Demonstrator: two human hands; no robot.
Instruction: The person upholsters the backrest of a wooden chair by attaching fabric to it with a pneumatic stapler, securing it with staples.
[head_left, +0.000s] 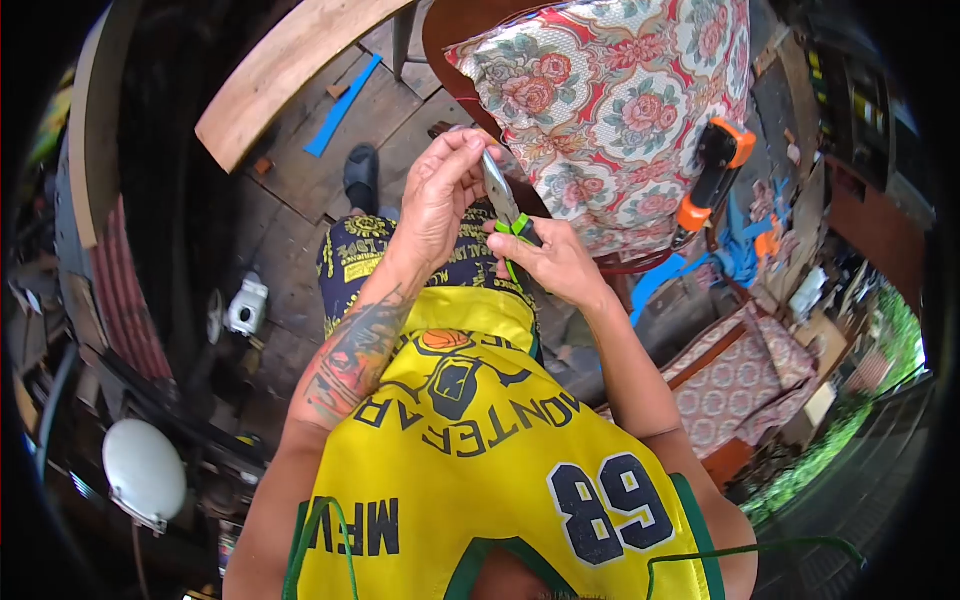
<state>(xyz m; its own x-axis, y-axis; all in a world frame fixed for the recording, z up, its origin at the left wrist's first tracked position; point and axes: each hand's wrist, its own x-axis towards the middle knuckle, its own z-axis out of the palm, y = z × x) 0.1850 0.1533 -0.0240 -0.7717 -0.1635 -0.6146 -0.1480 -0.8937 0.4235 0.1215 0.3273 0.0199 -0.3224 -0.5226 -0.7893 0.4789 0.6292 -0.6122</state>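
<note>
My right hand (550, 262) is closed round the green-and-black handles of a pair of scissors (500, 190), whose silver blades point up and away from me. Beside the blade tips is my left hand (445, 180), its thumb and fingers pinched together. Whatever lies in that pinch is hidden or too small to make out. Just beyond both hands, a floral fabric (600, 120) in red, cream and green covers a chair-like piece with a brown edge.
An orange-and-black cordless power tool (715, 175) lies on the fabric's right side. Blue strips (345, 105) are on the wooden floor. A curved wooden piece (300, 75) stands at upper left, a white fan-like disc (145, 470) at lower left. More patterned fabric (740, 380) lies right.
</note>
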